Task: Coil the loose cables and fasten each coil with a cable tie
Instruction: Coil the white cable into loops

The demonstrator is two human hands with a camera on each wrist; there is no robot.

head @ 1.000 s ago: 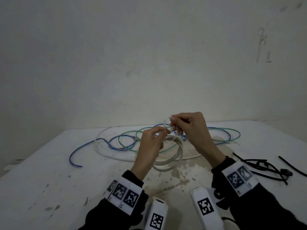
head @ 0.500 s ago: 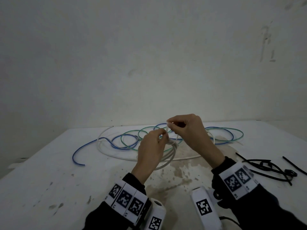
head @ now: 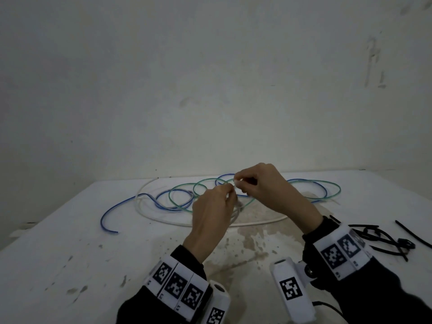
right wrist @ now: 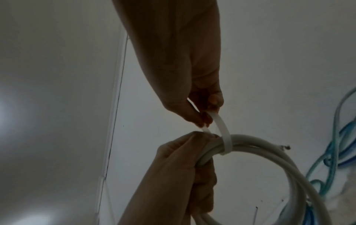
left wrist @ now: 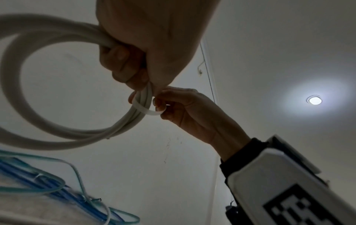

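**White coil in hand, tie looped but not seen locked**

I find the white cable coil (left wrist: 57, 85) raised above the worktop (head: 70, 253), gathered into several turns. I judge it light and fairly stiff: the turns hold a round shape and would spring apart if released, so the place to hold it is the bundled section where the turns lie together.

My left hand (head: 212, 220) does exactly that, fingers curled round the bundle. My right hand (head: 264, 188) is closed in a pinch on the white cable tie (right wrist: 224, 130), a thin flat strap that passes round the bundle just beside the left fingers (right wrist: 185, 150). I judge the strap flexible and slick, best taken near its free end. Whether its tail has entered the head I cannot tell.

Blue cable (head: 112, 213) and green cable (head: 327, 185) lie loose on the worktop; black cable ties (head: 383, 239) lie to the right.
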